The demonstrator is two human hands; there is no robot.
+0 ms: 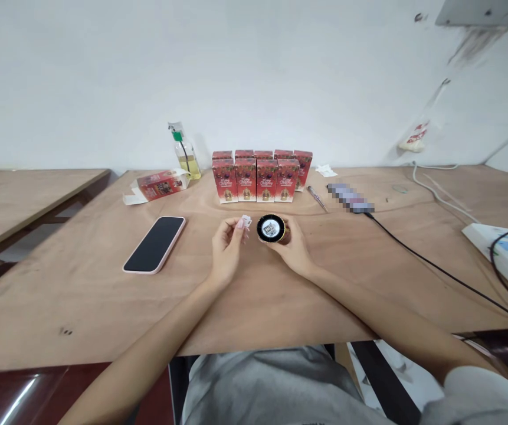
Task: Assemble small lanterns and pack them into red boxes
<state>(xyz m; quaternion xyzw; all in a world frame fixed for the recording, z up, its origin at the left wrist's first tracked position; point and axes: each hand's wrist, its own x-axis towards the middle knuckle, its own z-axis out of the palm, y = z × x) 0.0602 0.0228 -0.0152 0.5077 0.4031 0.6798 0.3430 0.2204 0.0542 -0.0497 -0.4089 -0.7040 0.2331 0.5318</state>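
My left hand [226, 248] is closed in a pinch on a small whitish piece [246, 220] at the middle of the table; what kind of piece it is cannot be made out. Just to the right, my right hand [297, 247] grips a round object with a black base [271, 228]. That base faces me and carries a white round label with dark print, and a gold edge shows at its side. The rest of the object is hidden behind the base. A small gap separates the two hands, both over the wooden table [254, 307].
Two rows of red printed boxes [246, 180] stand behind my hands. At left are an opened red box [160, 184], a pump bottle [187, 154] and a phone [155, 245]. To the right lie a screwdriver [318, 199], a cabled phone [350, 198] and a white power strip [504, 257].
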